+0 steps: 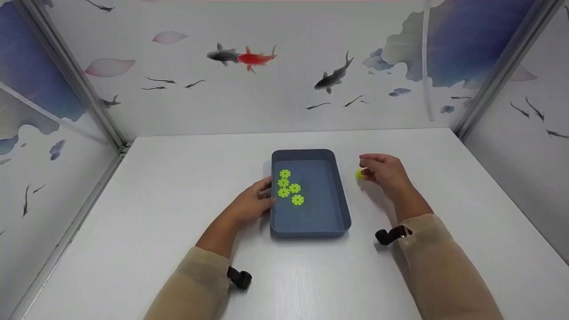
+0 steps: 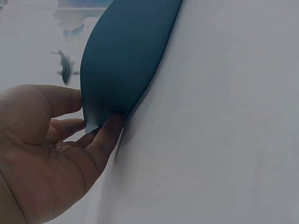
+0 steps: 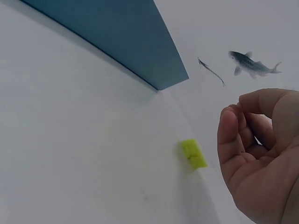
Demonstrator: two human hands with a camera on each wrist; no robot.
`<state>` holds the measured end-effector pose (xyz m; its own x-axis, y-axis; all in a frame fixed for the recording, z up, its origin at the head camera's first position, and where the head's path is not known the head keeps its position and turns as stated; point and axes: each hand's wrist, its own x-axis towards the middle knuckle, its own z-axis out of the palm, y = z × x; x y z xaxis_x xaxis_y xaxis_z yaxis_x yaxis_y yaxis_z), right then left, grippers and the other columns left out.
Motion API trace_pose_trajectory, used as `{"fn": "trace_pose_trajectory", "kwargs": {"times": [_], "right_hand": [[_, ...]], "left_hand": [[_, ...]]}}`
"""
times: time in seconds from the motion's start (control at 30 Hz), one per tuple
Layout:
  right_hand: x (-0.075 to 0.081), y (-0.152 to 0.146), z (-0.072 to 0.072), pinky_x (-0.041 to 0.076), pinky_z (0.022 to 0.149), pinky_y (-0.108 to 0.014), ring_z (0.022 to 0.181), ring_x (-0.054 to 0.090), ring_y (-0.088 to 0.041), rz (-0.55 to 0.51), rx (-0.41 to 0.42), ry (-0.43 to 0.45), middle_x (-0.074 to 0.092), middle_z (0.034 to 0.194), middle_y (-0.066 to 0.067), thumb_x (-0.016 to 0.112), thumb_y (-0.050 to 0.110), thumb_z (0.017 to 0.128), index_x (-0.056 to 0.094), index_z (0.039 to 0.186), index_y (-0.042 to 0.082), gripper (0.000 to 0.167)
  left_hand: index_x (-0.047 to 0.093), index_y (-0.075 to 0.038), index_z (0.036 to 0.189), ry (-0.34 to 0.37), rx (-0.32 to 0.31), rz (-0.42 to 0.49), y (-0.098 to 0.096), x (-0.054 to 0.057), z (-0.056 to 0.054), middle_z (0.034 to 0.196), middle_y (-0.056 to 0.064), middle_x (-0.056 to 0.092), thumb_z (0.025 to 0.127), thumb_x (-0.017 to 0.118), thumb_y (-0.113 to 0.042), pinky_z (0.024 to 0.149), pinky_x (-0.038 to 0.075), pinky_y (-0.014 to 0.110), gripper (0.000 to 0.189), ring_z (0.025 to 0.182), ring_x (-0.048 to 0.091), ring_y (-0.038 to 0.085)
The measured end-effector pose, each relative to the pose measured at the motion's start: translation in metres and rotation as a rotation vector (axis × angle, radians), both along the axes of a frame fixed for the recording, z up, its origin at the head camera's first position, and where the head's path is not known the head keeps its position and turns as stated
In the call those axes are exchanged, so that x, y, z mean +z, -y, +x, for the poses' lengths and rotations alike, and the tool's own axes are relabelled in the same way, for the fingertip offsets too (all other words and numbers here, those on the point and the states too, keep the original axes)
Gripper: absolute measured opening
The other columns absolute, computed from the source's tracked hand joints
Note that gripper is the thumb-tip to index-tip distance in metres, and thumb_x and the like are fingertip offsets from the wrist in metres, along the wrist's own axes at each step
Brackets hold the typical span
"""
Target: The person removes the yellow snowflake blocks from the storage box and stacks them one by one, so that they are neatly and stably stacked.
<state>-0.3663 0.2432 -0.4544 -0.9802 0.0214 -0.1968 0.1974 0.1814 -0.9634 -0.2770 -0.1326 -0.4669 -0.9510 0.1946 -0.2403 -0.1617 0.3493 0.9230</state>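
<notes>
A shallow blue-grey tray (image 1: 318,213) stands on the white table, with several small notched yellow-green discs (image 1: 297,200) lying flat along its left half. My left hand (image 1: 251,204) holds the tray by its left side. In the left wrist view its bent fingers (image 2: 100,149) meet the tray's blue wall (image 2: 126,51). Right of the tray, my right hand (image 1: 386,173) is over a yellow-green piece (image 1: 359,174), partly covered by the fingertips in the head view. The right wrist view shows that piece as a short block (image 3: 193,154) on the table, apart from the loosely curled fingers (image 3: 229,126).
White panels printed with fish (image 1: 333,79) and leaves enclose the table (image 1: 284,284) at the back and both sides. Metal posts (image 1: 502,71) stand at the back corners. A small black camera sits on each wrist, the right one (image 1: 391,234) beyond the tray's near corner.
</notes>
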Motion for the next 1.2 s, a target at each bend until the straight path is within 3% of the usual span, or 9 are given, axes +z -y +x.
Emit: {"fn": "trace_pose_trajectory", "kwargs": {"times": [0.27, 0.57, 0.8, 1.2], "right_hand": [[0.015, 0.025, 0.012, 0.063, 0.079, -0.023, 0.087, 0.069, -0.012, -0.035, 0.112, -0.092, 0.073, 0.105, 0.000, 0.074, 0.028, 0.102, 0.073, 0.127, 0.009, 0.031], [0.028, 0.053, 0.023, 0.063, 0.076, -0.025, 0.090, 0.071, -0.017, -0.002, 0.167, -0.113, 0.074, 0.115, -0.012, 0.072, 0.025, 0.103, 0.072, 0.131, 0.006, 0.033], [0.038, 0.074, 0.027, 0.063, 0.079, -0.027, 0.090, 0.069, -0.017, 0.065, 0.268, -0.186, 0.074, 0.113, -0.014, 0.072, 0.024, 0.103, 0.076, 0.122, 0.009, 0.025], [0.049, 0.109, 0.012, 0.064, 0.087, -0.032, 0.103, 0.071, -0.023, 0.167, 0.478, -0.146, 0.074, 0.121, -0.009, 0.075, 0.031, 0.101, 0.075, 0.129, 0.013, 0.033]], "left_hand": [[0.029, -0.021, 0.171, 0.004, 0.002, 0.016, -0.001, -0.001, 0.000, 0.177, 0.004, 0.033, 0.107, 0.062, -0.014, 0.126, 0.046, 0.047, 0.072, 0.160, 0.041, 0.030], [0.030, -0.021, 0.171, 0.010, 0.009, 0.024, -0.002, 0.000, 0.000, 0.177, 0.005, 0.034, 0.107, 0.063, -0.014, 0.125, 0.047, 0.048, 0.072, 0.160, 0.042, 0.031], [0.032, -0.022, 0.170, 0.014, 0.010, 0.025, -0.001, 0.000, 0.000, 0.176, 0.004, 0.036, 0.107, 0.063, -0.014, 0.124, 0.048, 0.047, 0.071, 0.159, 0.043, 0.030], [0.031, -0.022, 0.171, 0.010, 0.001, 0.020, 0.000, -0.001, 0.000, 0.176, 0.004, 0.036, 0.107, 0.063, -0.016, 0.125, 0.047, 0.047, 0.071, 0.159, 0.043, 0.029]]}}
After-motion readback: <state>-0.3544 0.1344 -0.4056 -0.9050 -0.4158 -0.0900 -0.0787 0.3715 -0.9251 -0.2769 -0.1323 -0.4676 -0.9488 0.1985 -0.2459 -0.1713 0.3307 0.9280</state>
